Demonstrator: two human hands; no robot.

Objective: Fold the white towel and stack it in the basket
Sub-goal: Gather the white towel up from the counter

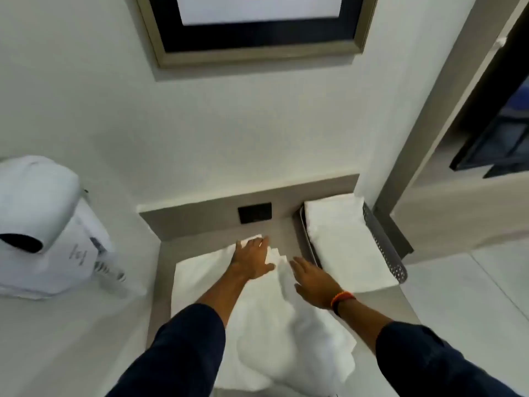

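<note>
A rumpled white terry towel (266, 325) lies spread on a grey-beige laminate counter (380, 305), bunched into a thick fold near the bottom edge. The left hand (253, 260) presses flat on the towel's far end, fingers spread and gripping nothing. The right hand (312, 282) rests palm-down along the towel's right edge, fingers also extended and not closed on anything; an orange and black wristband (342, 300) circles its wrist. Both arms wear dark navy sleeves (183, 348).

Just right of the towel stands a grey perforated metal basket (383, 245) against the wall, already holding a folded white towel (343, 242).

A black wall socket plate (254, 212) sits behind the counter. To the left, a white wall-mounted dryer (43, 224) carries small markings too blurred to read. A framed picture (257, 24) hangs above.
</note>
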